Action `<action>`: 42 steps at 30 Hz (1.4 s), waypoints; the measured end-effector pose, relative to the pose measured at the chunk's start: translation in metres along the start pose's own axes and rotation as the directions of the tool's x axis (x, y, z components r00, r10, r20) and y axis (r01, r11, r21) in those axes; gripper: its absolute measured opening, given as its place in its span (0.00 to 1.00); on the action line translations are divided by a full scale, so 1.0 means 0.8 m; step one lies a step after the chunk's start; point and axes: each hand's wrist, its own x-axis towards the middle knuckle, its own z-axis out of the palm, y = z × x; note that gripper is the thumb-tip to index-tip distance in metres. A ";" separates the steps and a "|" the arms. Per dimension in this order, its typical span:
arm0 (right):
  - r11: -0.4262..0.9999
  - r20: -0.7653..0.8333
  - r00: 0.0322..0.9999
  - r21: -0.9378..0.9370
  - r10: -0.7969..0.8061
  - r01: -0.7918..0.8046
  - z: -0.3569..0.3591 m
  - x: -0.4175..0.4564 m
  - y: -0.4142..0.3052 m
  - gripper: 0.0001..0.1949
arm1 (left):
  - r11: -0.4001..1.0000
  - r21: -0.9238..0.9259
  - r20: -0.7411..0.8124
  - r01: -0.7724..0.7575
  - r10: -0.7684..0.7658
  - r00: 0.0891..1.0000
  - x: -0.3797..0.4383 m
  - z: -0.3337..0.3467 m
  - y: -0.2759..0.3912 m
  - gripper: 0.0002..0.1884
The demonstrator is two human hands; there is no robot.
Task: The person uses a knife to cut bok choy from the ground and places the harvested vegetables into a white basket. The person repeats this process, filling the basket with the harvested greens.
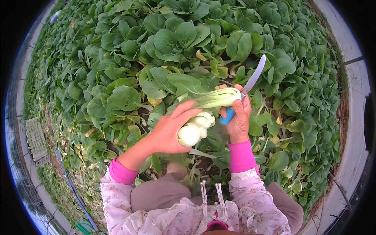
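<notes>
My left hand (173, 129) is wrapped around several cut bok choy heads (192, 133), their pale bases facing right and toward me. In my right hand (239, 120) is a knife with a blue handle (227, 116) and a curved steel blade (255, 73), which points up and away to the right. The same hand also pinches the base of another bok choy (218, 98) between thumb and fingers. Its leaves stretch left, above my left hand. Both hands are held over the growing bok choy plants (185, 35), close to each other.
Dense bok choy rows spread ahead and to both sides. Yellowed leaves (221, 72) lie among the stems. At the far left stand a pale plastic crate (36, 141) and a blue hose (72, 188). A pale concrete-like edge (357, 117) borders the bed at right.
</notes>
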 end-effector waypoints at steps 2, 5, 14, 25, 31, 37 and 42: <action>0.957 -0.109 0.983 -0.267 -0.149 0.116 0.001 0.002 -0.017 0.24 | 0.996 -0.052 -0.041 -0.073 0.071 0.997 -0.005 -0.002 0.006 0.45; 0.770 -0.039 0.942 -0.587 -0.334 0.249 -0.008 -0.004 -0.032 0.21 | 0.945 -0.288 -0.065 -0.156 0.143 0.988 -0.007 -0.009 0.017 0.46; 0.979 -0.195 0.967 -0.159 -0.161 0.131 0.050 -0.048 0.021 0.17 | 0.866 -0.431 -0.194 -0.253 0.184 0.963 0.019 0.031 0.010 0.50; 0.476 -0.135 0.985 -0.863 0.106 -0.170 -0.027 0.019 0.039 0.17 | 0.700 -0.705 -0.091 0.112 -0.246 0.965 0.001 -0.004 -0.009 0.47; -0.265 0.029 1.000 -0.964 -0.007 0.027 -0.015 0.108 0.089 0.14 | 0.990 0.033 -0.049 0.139 -0.137 0.989 0.017 -0.045 -0.005 0.47; 0.236 -0.164 0.975 -0.964 -0.151 -0.126 -0.049 0.155 0.091 0.14 | 0.884 0.450 0.089 0.126 -0.184 0.979 0.122 -0.053 -0.006 0.41; 0.340 -0.137 0.967 -0.939 -0.217 -0.057 -0.092 0.159 0.125 0.15 | 0.695 0.662 0.031 0.279 -0.397 0.917 0.202 -0.068 -0.056 0.44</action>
